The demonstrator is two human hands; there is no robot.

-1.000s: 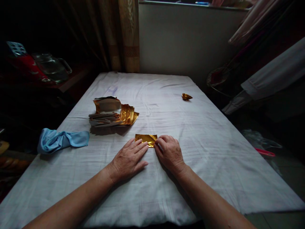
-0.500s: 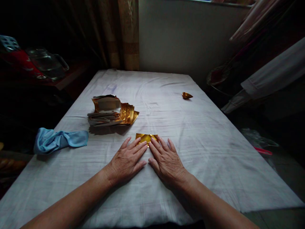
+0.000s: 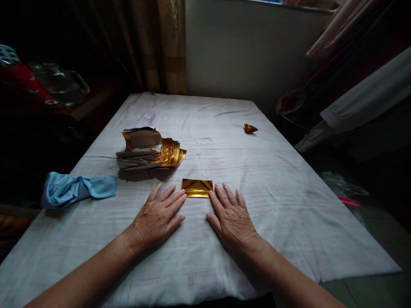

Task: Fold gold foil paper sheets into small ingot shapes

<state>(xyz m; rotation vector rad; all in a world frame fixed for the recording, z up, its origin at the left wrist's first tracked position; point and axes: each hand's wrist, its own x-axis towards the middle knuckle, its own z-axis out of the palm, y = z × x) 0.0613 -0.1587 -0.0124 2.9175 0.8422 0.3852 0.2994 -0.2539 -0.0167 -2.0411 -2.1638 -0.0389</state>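
Observation:
A folded rectangle of gold foil paper [image 3: 197, 188] lies flat on the white cloth of the table [image 3: 272, 188]. My left hand [image 3: 156, 219] rests palm down just left of it, fingers stretched out, the tips at its left end. My right hand [image 3: 231, 218] lies flat to its right, fingers spread, the forefinger tip touching its right lower corner. Neither hand holds anything. Behind the left hand sits a loose stack of gold foil sheets [image 3: 148, 149]. A small folded gold ingot shape [image 3: 250, 128] stands far back on the right.
A crumpled blue cloth [image 3: 75, 188] lies at the table's left edge. A glass jug [image 3: 59, 84] and red items sit on a dark shelf to the left. Curtains and a wall close the back; draped fabric hangs at right.
Both hands have slid apart and back off the gold paper, which now shows whole. A second ago the right hand was pinching its right end.

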